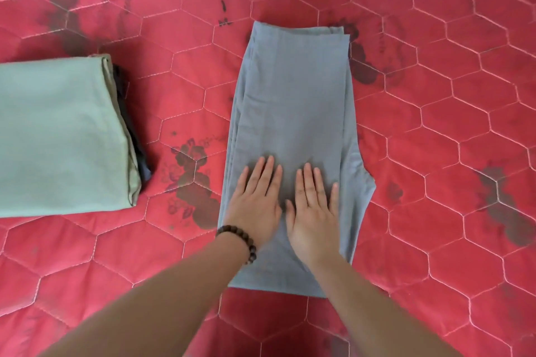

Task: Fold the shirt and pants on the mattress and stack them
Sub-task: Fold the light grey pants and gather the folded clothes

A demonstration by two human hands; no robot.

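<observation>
Mid-mattress (435, 130), the left hand (255, 206) and right hand (311, 211) press straight, empty fingers on the lengthwise-folded pants (293, 90), likely smoothing before folding crosswise, then stacking onto the folded shirt (61, 136) at the left edge.

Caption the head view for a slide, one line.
Both hands, left and right, press flat on the half-folded grey pants on the red mattress; a folded green shirt lies to the left.
</observation>
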